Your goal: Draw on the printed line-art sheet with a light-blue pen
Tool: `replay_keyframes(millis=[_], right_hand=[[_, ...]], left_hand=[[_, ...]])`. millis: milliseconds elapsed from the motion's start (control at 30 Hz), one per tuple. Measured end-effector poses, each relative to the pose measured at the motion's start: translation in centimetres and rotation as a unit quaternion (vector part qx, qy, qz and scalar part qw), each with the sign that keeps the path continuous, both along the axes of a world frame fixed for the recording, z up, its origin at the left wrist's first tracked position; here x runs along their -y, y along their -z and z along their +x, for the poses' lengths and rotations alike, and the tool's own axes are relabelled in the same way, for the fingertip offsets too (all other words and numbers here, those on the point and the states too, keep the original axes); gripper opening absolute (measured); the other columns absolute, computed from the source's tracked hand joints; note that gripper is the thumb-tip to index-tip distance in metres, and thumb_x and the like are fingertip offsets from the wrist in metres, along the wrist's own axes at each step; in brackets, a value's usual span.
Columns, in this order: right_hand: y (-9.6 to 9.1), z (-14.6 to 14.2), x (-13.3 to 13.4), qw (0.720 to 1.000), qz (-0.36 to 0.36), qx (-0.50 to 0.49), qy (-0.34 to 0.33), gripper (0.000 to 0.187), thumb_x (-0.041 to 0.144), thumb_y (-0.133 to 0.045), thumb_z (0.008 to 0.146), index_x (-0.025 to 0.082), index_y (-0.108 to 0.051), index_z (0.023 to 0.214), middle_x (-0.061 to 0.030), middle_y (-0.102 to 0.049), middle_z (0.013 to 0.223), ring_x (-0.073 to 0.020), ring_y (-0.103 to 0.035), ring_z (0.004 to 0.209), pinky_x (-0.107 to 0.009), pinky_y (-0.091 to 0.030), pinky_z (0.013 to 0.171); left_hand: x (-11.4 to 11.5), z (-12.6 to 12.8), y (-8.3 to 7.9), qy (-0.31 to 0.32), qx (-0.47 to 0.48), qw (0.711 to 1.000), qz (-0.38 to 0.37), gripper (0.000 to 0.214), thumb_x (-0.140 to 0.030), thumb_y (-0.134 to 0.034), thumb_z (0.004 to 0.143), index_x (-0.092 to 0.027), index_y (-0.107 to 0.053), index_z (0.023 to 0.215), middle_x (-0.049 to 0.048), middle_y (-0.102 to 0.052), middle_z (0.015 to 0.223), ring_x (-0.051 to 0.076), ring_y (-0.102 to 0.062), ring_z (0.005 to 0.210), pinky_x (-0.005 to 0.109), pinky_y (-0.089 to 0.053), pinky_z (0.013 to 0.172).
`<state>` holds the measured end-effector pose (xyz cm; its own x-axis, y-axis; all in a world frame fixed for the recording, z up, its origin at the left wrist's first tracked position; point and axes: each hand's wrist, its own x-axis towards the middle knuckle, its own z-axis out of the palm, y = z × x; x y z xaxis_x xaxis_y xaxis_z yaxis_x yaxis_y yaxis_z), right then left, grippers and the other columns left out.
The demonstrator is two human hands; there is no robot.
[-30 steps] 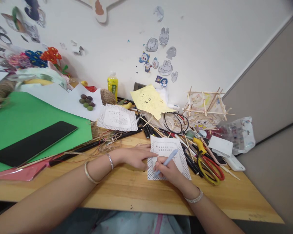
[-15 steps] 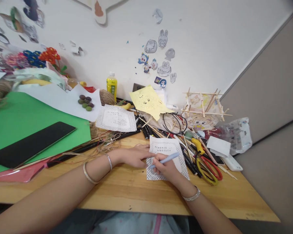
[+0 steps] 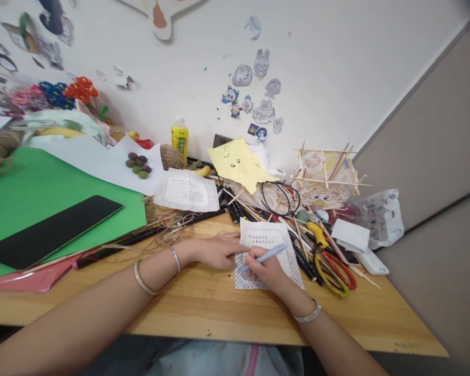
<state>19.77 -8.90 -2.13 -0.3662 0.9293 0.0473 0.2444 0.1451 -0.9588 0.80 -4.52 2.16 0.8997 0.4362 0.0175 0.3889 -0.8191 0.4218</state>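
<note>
Between the fingers of my right hand (image 3: 267, 269) is a light blue pen (image 3: 272, 253), tip down at the left part of a white sheet of paper (image 3: 293, 271). The sheet has a cross-hatched border and handwritten lines near its top; my right hand covers much of its middle. My left hand (image 3: 218, 251) lies flat and open on the table, fingers reaching to the sheet's left edge. A second paper with a similar border (image 3: 186, 189) lies farther back and to the left.
Pens, sticks and scissors (image 3: 332, 274) crowd the right side. Behind stand a stick frame with drawings (image 3: 325, 177) and a yellow bottle (image 3: 179, 138). A black flat slab (image 3: 55, 230) rests on green card (image 3: 19, 183) at left. The wooden table (image 3: 203, 313) ends close in front.
The pen's upper end has shifted very slightly in my right hand. My left hand and the sheet stay where they were.
</note>
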Motion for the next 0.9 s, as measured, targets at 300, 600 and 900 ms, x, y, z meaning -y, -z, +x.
replay_keyframes(millis=[300,600,900], right_hand=[[-0.17,0.13,0.14,1.000,0.012,0.012,0.013,0.027,0.029,-0.047,0.081,0.018,-0.048,0.057,0.0041,-0.048,0.045,-0.0073,-0.042,0.040,-0.019,-0.034,0.041],[-0.01,0.12,0.07,1.000,-0.004,-0.004,0.021,0.022,0.028,-0.048,0.077,0.017,-0.052,0.058,0.0042,-0.046,0.044,-0.0081,-0.042,0.039,-0.019,-0.033,0.039],[-0.73,-0.12,0.34,0.999,-0.023,-0.014,0.020,0.017,0.025,-0.049,0.070,0.017,-0.051,0.054,0.0047,-0.044,0.042,-0.0083,-0.040,0.039,-0.019,-0.033,0.039]], left_hand=[[-0.18,-0.01,0.27,0.009,0.005,1.000,0.001,0.065,-0.021,-0.051,0.073,-0.029,-0.035,0.136,0.0012,-0.037,0.140,0.027,-0.030,0.127,0.040,-0.022,0.106],[-0.21,-0.03,0.38,0.012,0.020,1.000,0.008,0.065,-0.019,-0.051,0.072,-0.032,-0.036,0.134,0.0001,-0.041,0.137,0.025,-0.033,0.125,0.036,-0.024,0.105],[-0.12,0.04,0.32,0.003,0.007,1.000,0.006,0.062,-0.019,-0.052,0.074,-0.030,-0.039,0.133,0.0013,-0.045,0.134,0.027,-0.034,0.124,0.039,-0.026,0.103]])
